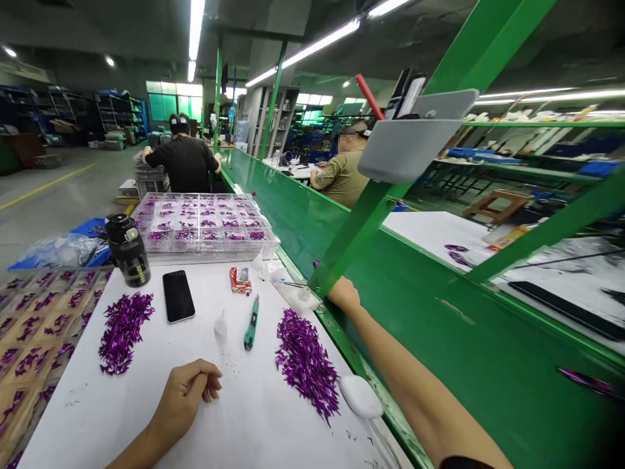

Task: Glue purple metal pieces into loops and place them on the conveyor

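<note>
My left hand (188, 394) hovers over or rests on the white table (244, 430), its fingers curled together; whether something small is between them I cannot make out. Ahead of it lie tiny dark specks, a small white cone-shaped piece (221, 324) and a green utility knife (252, 324). My right hand (344, 294) reaches over the table's edge to the green conveyor, beside the green post (349, 241); its fingertips are hidden behind the post. One pile of purple pieces (306, 365) lies between my arms, another purple pile (125, 332) at the left.
A black phone (178, 296), a dark bottle (127, 251) and a red packet (240, 280) stand or lie farther back. Behind them is a clear compartment case (200, 225) with purple pieces. A white rounded object (361, 396) sits near the right edge. Two people work beyond.
</note>
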A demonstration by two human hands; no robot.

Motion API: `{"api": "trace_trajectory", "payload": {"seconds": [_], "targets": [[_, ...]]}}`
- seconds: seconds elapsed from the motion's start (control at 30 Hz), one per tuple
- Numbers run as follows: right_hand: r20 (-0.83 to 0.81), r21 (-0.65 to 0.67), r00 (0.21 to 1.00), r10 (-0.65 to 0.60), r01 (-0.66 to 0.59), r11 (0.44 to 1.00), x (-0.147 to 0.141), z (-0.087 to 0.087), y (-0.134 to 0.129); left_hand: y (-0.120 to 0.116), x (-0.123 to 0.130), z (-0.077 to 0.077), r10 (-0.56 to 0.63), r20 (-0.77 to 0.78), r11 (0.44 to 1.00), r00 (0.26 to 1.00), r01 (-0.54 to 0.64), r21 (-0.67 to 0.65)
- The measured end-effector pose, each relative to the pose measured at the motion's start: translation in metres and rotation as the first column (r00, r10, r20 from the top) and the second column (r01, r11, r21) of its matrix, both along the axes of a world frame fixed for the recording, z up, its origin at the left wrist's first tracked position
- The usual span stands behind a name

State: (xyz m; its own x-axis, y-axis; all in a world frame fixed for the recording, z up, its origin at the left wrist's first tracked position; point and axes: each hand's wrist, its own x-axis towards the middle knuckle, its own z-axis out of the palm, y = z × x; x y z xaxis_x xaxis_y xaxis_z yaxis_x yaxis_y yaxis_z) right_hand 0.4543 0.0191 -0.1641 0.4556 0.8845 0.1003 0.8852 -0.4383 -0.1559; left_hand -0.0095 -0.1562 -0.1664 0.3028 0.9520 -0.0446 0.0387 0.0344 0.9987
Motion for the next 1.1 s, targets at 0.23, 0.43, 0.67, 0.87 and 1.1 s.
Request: {"api": "trace_trajectory", "payload": {"seconds": [0.23,0.43,0.67,0.87,1.1], "targets": [[-0.005,0.018,0.995,-0.098,0.098,0.995,-0.015,0.019,-0.014,-0.001,0.003,0.0,-0.003,0.004,1.0,1.0,0.003,0.014],[0.066,0.291,0.981,-0.182,0.156,0.944,-0.03,0.049,-0.105,-0.002,0.002,0.0,-0.012,0.035,1.0,0.999,0.013,-0.012],[0.391,0.647,0.786,0.479,-0.605,0.464,-0.185,0.051,-0.222,-0.011,-0.001,0.005,0.033,0.2,0.999,0.979,-0.025,-0.043],[0.396,0.456,0.425,0.814,-0.86,0.227,-0.302,0.029,-0.221,-0.012,-0.006,0.008,0.078,0.442,0.939,0.894,0.084,-0.334],[-0.261,0.544,0.656,0.708,-0.506,0.669,-0.277,0.052,-0.155,0.004,-0.014,0.024,0.313,0.505,0.858,0.805,-0.012,-0.513]]}}
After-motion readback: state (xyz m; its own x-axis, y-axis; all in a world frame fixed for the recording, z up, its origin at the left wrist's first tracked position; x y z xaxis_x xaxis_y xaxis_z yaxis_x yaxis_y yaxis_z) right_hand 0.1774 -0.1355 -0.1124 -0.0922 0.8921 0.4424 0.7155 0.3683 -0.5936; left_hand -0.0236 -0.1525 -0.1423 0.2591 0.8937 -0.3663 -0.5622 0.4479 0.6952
